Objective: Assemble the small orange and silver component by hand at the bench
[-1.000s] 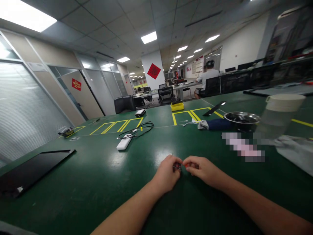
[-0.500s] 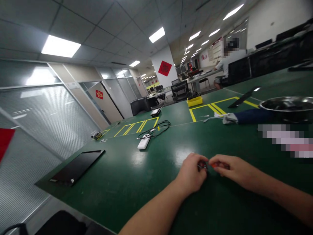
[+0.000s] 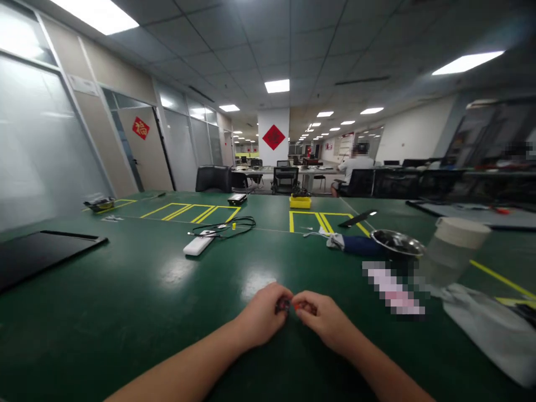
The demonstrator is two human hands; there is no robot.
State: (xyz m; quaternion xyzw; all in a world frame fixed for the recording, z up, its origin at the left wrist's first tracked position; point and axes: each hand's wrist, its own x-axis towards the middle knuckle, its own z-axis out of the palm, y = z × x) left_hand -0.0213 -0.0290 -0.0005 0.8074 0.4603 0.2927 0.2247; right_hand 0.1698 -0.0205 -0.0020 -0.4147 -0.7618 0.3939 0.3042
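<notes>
My left hand [image 3: 264, 314] is closed round a small dark object [image 3: 282, 304] with a hint of red, mostly covered by the fingers. Just beside it, my right hand [image 3: 321, 317] pinches a small orange-red piece [image 3: 297, 306] between thumb and fingertips. The fingertips of the two hands nearly meet, low over the green table [image 3: 176, 312]. What kind of things they are I cannot make out.
A white power bank [image 3: 198, 244] with a black cable [image 3: 238, 223] lies ahead on the left. To the right are a metal bowl [image 3: 397, 244], a lidded plastic jug [image 3: 454, 248] and a grey cloth [image 3: 486, 329]. A black panel [image 3: 46, 254] lies far left. A person [image 3: 358, 159] sits beyond.
The camera view swung left and tilted, then came back level. Both hands keep their hold and stay close together, with little visible change between them.
</notes>
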